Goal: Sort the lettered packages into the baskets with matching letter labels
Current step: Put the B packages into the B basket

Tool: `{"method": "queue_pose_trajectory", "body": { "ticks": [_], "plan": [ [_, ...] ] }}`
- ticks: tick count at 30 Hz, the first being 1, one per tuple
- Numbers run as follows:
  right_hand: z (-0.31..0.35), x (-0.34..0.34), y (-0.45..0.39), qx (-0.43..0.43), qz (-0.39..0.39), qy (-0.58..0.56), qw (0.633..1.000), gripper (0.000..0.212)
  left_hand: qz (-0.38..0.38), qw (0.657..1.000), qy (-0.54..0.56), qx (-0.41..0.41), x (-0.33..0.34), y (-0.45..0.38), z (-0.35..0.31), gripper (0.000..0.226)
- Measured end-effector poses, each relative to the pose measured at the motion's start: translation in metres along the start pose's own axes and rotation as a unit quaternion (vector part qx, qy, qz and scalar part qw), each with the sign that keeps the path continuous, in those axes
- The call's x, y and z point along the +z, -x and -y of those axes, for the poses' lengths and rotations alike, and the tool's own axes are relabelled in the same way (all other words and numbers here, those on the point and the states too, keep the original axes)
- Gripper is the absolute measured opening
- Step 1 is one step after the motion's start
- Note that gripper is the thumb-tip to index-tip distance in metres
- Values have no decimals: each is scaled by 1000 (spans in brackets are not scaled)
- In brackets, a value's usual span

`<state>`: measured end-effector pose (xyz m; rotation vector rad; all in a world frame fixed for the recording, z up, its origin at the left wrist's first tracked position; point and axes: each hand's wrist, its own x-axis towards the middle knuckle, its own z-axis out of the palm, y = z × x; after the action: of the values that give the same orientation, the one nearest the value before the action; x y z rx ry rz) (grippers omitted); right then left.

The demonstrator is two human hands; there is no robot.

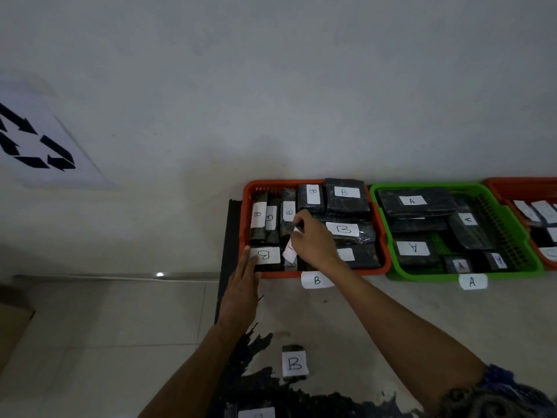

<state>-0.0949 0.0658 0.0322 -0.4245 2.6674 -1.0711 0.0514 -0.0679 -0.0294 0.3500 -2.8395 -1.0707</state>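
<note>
An orange basket (313, 274) with a B tag on its front rim holds several black packages labelled B. My right hand (313, 241) reaches into it and grips a black package with a white label (290, 251), standing it among the others. My left hand (242, 289) lies flat with straight fingers against the basket's front left corner, touching a B package (266, 255). To the right stands a green basket (452, 276), tagged A, with several A packages. One more B package (294, 363) lies on the table near me.
A third orange basket (512, 188) with labelled packages shows at the far right edge. Another package (256, 413) peeks in at the bottom edge. A sheet with a recycling symbol (39, 146) hangs on the wall. A cardboard box (12, 321) sits on the floor, left.
</note>
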Motion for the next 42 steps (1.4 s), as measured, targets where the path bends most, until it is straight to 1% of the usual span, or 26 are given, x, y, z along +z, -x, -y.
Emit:
{"method": "queue_pose_trajectory", "body": {
  "ticks": [2,4,8,10,12,14,18,20,23,26,29,31,33,36,39,42],
  "plan": [
    [1,-6,-3,11,-5,-58,998,16,26,1000,-16,0,-2,-4,3,52],
    [2,-7,-7,22,-6,-94,995,16,51,998,-25,-21,-6,-11,6,58],
    [4,-3,-12,40,-4,-129,991,14,73,995,38,-49,-11,-24,5,75],
    [4,-2,-15,52,-11,-145,988,12,51,996,55,-45,-13,-29,3,78],
    [3,-1,-18,56,-26,-156,986,11,12,997,65,-25,-13,-34,3,76],
    [2,0,-20,62,-41,-168,983,12,-6,997,81,-7,-12,-41,0,73],
    [1,5,-28,87,-64,-213,971,18,-25,999,43,7,-14,-60,-1,66],
    [4,10,-35,84,-86,-192,974,17,-19,1000,16,6,-16,-66,1,69],
    [16,23,-48,78,-112,-177,975,18,27,998,-48,13,-14,-65,8,78],
    [30,38,-63,68,-137,-145,978,16,30,998,-43,21,-9,-62,14,80],
    [30,50,-71,79,-125,-102,984,6,23,999,-29,22,-6,-62,16,79],
    [24,54,-70,59,-99,-45,992,6,19,999,-25,18,-5,-63,17,75],
    [18,54,-69,29,-77,18,996,13,15,999,-29,16,-4,-63,17,72],
    [17,55,-72,13,-48,98,994,26,6,999,-24,26,-3,-63,18,70],
    [22,60,-73,0,-24,146,989,41,-2,999,-21,36,-3,-62,16,66],
    [25,58,-77,-3,-7,171,985,44,-5,999,-15,41,-4,-62,16,62]
  ]
}}
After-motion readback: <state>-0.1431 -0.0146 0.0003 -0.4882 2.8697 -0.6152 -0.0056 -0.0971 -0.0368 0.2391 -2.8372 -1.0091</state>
